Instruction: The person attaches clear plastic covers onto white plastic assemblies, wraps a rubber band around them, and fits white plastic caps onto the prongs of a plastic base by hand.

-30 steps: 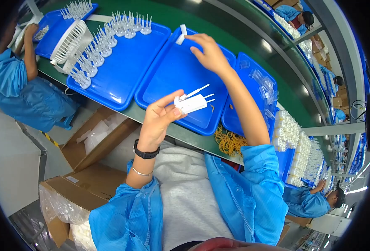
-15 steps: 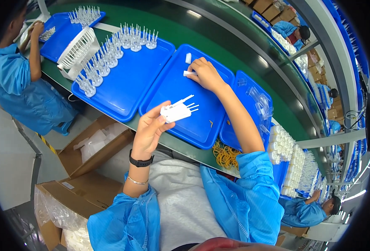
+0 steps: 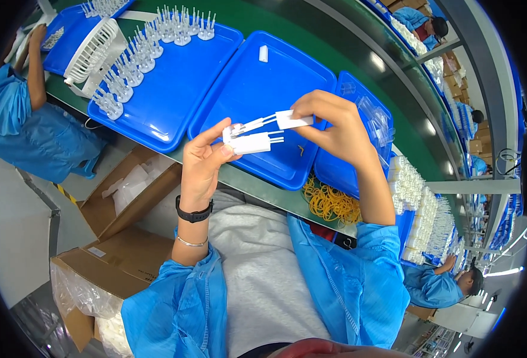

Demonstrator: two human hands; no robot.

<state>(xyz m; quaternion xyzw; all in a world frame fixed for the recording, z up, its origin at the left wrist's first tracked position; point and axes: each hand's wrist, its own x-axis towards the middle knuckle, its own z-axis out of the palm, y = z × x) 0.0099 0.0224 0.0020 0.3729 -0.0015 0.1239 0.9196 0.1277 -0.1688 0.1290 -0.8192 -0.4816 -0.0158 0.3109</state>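
My left hand (image 3: 199, 173) pinches a white pronged plastic piece (image 3: 252, 143) between thumb and fingers, its thin rods pointing right. In my right hand (image 3: 341, 125) is a small white plastic sleeve (image 3: 288, 120), gripped by thumb and fingers. The sleeve's left end meets the tips of the upper rods; how far they reach inside is hidden. The lower rods stick out bare. Both hands are above the near part of the middle blue tray (image 3: 227, 89). Another white sleeve (image 3: 264, 53) lies near that tray's far edge.
The left blue tray (image 3: 180, 101) carries rows of upright pronged pieces (image 3: 138, 62) beside a white slatted basket (image 3: 96, 53). Clear plastic parts (image 3: 375, 119) fill a right-hand tray. Yellow rubber bands (image 3: 329, 201) lie at the bench edge. A co-worker (image 3: 31, 119) sits at left.
My right hand has lifted a white sleeve off the middle tray and brought it down and toward the rods of the piece in my left hand. The view has shifted slightly.
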